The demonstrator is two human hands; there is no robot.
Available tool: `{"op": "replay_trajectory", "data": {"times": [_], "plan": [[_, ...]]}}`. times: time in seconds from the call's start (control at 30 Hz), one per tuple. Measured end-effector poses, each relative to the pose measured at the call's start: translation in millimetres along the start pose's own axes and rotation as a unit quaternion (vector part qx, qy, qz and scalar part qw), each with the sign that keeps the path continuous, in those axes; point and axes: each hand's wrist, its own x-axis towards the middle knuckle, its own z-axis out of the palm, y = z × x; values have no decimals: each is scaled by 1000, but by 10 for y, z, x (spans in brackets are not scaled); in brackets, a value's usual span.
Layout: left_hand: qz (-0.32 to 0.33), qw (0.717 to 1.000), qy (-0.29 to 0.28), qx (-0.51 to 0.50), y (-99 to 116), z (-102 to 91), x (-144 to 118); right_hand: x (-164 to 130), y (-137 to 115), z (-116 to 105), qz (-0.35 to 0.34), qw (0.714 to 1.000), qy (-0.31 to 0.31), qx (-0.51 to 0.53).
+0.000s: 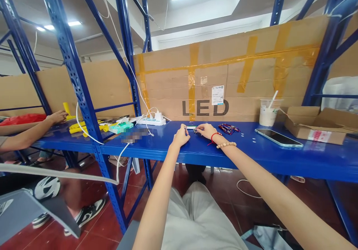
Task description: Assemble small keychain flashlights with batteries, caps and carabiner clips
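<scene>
- Slim pale piece (191, 127): in the head view it sits between our two hands, at the middle of the blue table (159, 142). We cannot tell whether it touches the tabletop.
- Our left hand (181, 136) has its fingers drawn in at the piece's left end; our right hand (206, 131) bends over its right end. Both look to be pinching it, but the fingertips are too small for us to be sure.
- We would do best to let one hand steady the piece while the other makes the finer moves, with light, even pressure, since so slim a thing may bend or slip.
- Working low over the table seems wise: anything dropped would then land where we can see it.
- To the right lies a dark red and blue bundle (228, 129), near our right hand; we should mind that our wrist does not sweep it.
- Farther right, the drink cup (268, 114) and the phone (279, 137) stand well apart from our fingers, so the space suits small movements.
</scene>
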Motion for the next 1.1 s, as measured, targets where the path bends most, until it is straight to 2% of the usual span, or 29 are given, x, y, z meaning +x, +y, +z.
{"op": "replay_trajectory", "data": {"times": [0.43,0.73,0.93,1.1], "plan": [[-1,1000,19,-4,4,3,-5,-1,3,-7,28,998,-15,45],[8,999,44,19,48,-13,-5,-24,-21,-30,12,1000,-10,12],[26,998,45,30,31,-10,3,-12,-20,-20,18,1000,14,13],[29,998,43,30,31,-17,-2,-26,-26,-43,10,1000,4,7]]}}
